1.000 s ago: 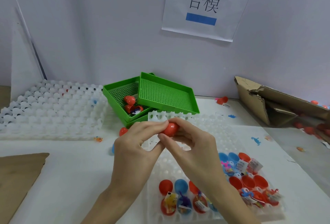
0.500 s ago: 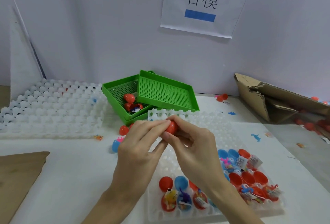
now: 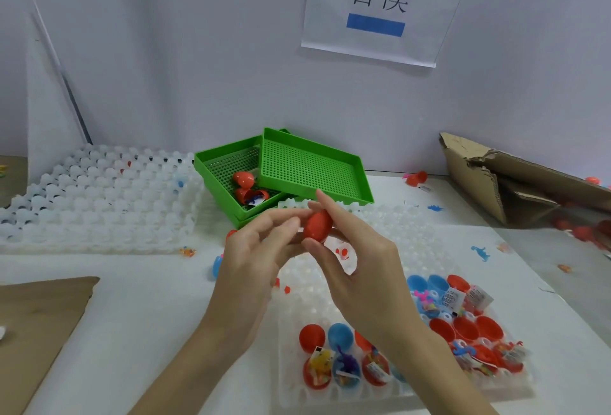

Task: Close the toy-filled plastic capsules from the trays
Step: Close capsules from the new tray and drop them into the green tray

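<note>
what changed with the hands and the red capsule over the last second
The left hand has loosened, its fingers now straight against the red capsule. The right hand now holds it between forefinger and thumb, more exposed. The trays and green baskets stayed put.

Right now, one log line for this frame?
step: closing capsule | right hand: holds red capsule | left hand: fingertips on capsule | white tray: open filled capsules left

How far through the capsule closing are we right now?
Done: at least one closed red capsule lies in the green tray. In hand: the right hand pinches a closed red capsule, with the left hand at its side. Left: open toy-filled halves still sit in the white tray.
</note>
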